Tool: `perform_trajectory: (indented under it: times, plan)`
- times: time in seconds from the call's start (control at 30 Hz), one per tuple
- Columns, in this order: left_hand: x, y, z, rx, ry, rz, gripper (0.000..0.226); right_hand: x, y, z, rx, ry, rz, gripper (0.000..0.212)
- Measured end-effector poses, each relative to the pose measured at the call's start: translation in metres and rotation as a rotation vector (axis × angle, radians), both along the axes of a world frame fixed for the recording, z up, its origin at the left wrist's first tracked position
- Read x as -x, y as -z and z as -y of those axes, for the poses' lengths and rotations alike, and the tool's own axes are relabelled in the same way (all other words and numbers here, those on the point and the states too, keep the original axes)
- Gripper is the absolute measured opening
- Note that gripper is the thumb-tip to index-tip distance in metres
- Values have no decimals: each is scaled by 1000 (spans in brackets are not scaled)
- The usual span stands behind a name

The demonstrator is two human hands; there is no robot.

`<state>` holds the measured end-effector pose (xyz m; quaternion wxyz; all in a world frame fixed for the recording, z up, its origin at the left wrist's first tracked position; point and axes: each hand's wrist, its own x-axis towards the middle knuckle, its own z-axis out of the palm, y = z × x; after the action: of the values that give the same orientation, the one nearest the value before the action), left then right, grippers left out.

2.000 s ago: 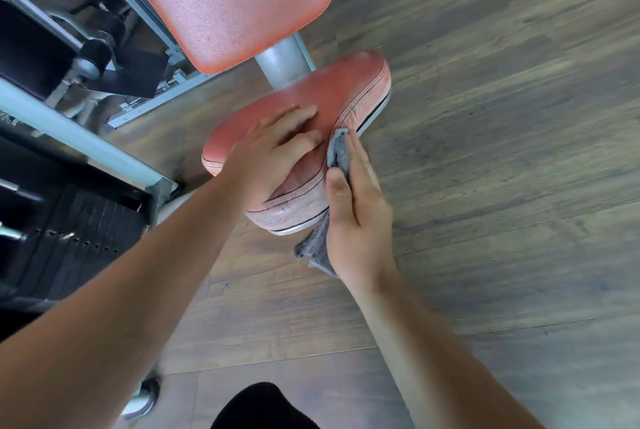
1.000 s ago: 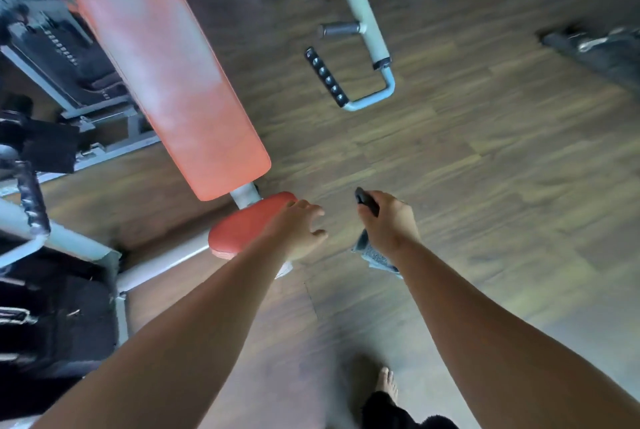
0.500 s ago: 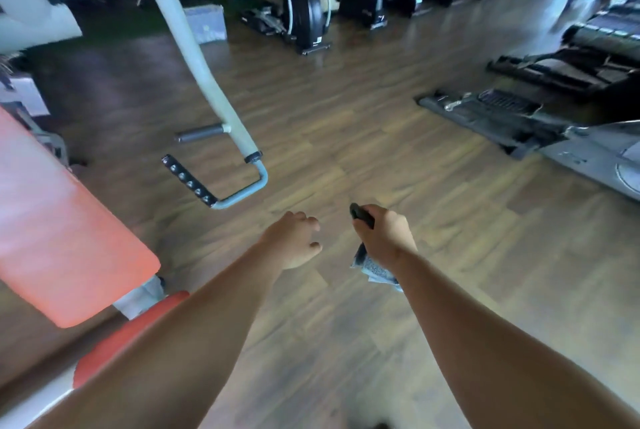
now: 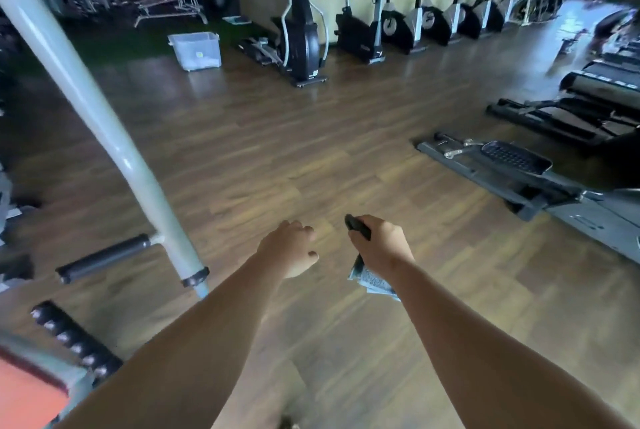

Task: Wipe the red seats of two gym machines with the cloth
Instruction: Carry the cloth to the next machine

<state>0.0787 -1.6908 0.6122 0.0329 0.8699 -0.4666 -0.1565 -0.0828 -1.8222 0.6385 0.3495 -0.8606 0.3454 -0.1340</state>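
Right hand grips the grey cloth, which hangs below the fist, plus a small dark object sticking out on top. Left hand is loosely curled and holds nothing. Both are over the wood floor. A red pad sits at the bottom-left corner, well apart from the cloth. The sticker on the plastic bin is unreadable, and so are the exercise bike logos.

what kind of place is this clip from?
A gym, it seems: a row of exercise bikes along the far wall, an elliptical trainer beside them, and treadmills at the right, all on a wooden floor.
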Motion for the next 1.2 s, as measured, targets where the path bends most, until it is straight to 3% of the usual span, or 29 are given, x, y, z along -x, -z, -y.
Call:
perform_trajectory:
  times: [0.4, 0.7, 0.87, 1.2]
  plan:
    - [-236, 5, 172, 1, -77, 19, 45, -234, 5, 189, -46, -54, 18, 22]
    - [-408, -13, 266, 34, -361, 4, 50, -445, -16, 327, -23, -269, -18, 23]
    - [-515, -9, 271, 34, -501, 3, 53, -584, -11, 343, 63, -419, -21, 23]
    - [-775, 8, 229, -15, -661, -2, 51, -878, 7, 318, 8, -567, -21, 12]
